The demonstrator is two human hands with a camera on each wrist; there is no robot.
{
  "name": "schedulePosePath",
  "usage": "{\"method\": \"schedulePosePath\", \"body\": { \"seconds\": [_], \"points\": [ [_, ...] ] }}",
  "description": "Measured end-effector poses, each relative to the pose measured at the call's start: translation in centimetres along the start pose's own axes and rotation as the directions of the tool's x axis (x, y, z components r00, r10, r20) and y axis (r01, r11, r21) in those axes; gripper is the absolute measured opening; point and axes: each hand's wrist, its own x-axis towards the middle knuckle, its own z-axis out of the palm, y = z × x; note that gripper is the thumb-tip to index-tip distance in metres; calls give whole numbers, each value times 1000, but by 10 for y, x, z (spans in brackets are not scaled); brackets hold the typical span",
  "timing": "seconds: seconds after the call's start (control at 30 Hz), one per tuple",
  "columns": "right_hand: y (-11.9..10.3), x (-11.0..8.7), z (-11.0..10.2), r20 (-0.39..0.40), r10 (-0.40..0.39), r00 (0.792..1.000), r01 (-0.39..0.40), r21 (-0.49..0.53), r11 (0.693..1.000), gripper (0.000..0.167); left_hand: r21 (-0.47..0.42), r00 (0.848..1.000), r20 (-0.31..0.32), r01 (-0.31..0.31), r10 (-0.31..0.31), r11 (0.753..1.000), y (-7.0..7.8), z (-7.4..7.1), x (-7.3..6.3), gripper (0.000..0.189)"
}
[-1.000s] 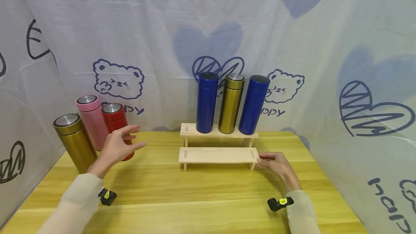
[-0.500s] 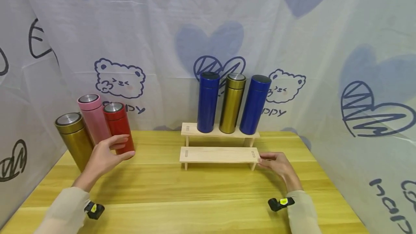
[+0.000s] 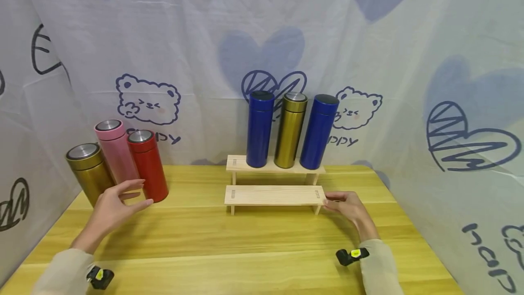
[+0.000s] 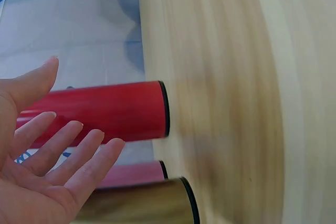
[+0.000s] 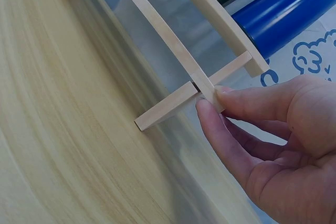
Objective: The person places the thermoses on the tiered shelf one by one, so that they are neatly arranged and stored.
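Observation:
My left hand (image 3: 113,211) is open in front of the flasks at the left, thumb and fingers spread with nothing between them. Closest to it stands an upright red flask (image 3: 149,165); the left wrist view shows the fingers overlapping its body. A pink flask (image 3: 118,151) and a gold flask (image 3: 88,167) stand beside it, the gold one partly behind the hand. At the right, my right hand (image 3: 348,206) pinches the end of the lower shelf board (image 3: 274,195) of a small wooden two-step rack. The right wrist view shows thumb and finger on the board's end (image 5: 210,95).
On the upper shelf (image 3: 239,163) stand a blue flask (image 3: 259,131), a gold flask (image 3: 289,133) and another blue flask (image 3: 319,133). The rack rests on a wooden table (image 3: 245,249). Behind hangs a white printed curtain (image 3: 204,58), which also runs along both sides.
My left hand has drawn back from beside the red flask, moving left and toward me. The red flask stays standing. The right hand keeps its pinch on the board.

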Motion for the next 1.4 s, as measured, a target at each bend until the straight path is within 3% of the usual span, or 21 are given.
{"method": "schedulePosePath", "body": {
  "seconds": [0.67, 0.93, 1.1, 1.23, 1.4],
  "points": [
    [3, 3, 2, -7, 9, 1000, -9, 28, 1000, 42, 24, 999, -25, 29, -29, 999, -32, -21, -15, 70],
    [3, 3, 2, 12, 0, 1000, 0, 26, 1000, 43, 15, 994, -22, 106, -106, 994, -55, -34, -27, 50],
    [2, 2, 0, 11, -1, 1000, 1, 33, 999, 42, -29, 986, -87, 142, -144, 989, -74, -42, -33, 40],
    [2, 3, -1, 17, 0, 1000, -1, 49, 999, 41, -28, 975, -117, 188, -190, 982, -84, -50, -35, 47],
    [1, 3, 0, 9, 6, 1000, -7, 42, 999, 41, 6, 968, -110, 227, -225, 974, -92, -55, -32, 70]
  ]
}}
